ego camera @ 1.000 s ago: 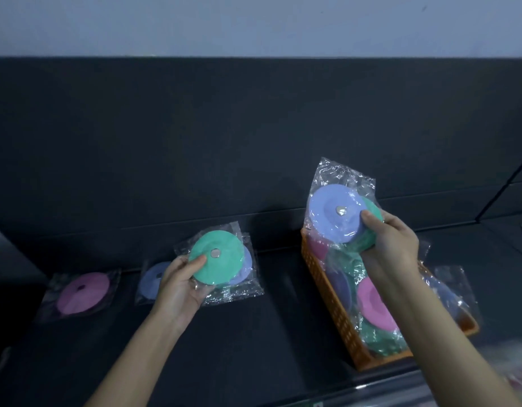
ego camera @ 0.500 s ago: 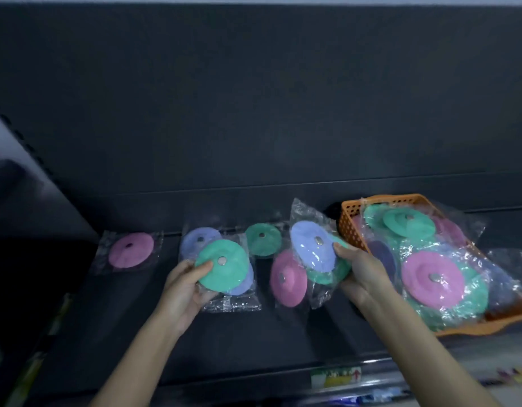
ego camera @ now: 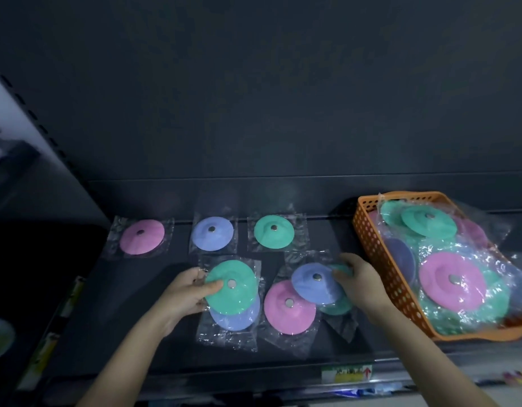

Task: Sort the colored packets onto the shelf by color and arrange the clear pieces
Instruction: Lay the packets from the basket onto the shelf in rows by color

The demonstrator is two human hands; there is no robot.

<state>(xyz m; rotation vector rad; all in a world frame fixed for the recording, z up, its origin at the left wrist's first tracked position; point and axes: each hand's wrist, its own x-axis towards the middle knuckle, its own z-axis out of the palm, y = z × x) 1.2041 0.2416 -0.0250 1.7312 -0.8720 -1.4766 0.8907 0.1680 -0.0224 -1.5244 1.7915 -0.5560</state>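
Green packet [ego camera: 233, 286] is pinched by the left hand [ego camera: 182, 293]; just right of it, the right hand [ego camera: 361, 284] curls its fingers [ego camera: 349, 261] round a blue packet [ego camera: 312, 284], both over the shelf [ego camera: 130, 333]. Shelf-edge label [ego camera: 346, 373] unreadable.

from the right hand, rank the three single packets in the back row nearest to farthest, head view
1. back green packet: right end of the row, nearest the right hand.
2. back blue packet: middle of the row.
3. back pink packet: left end, farthest.
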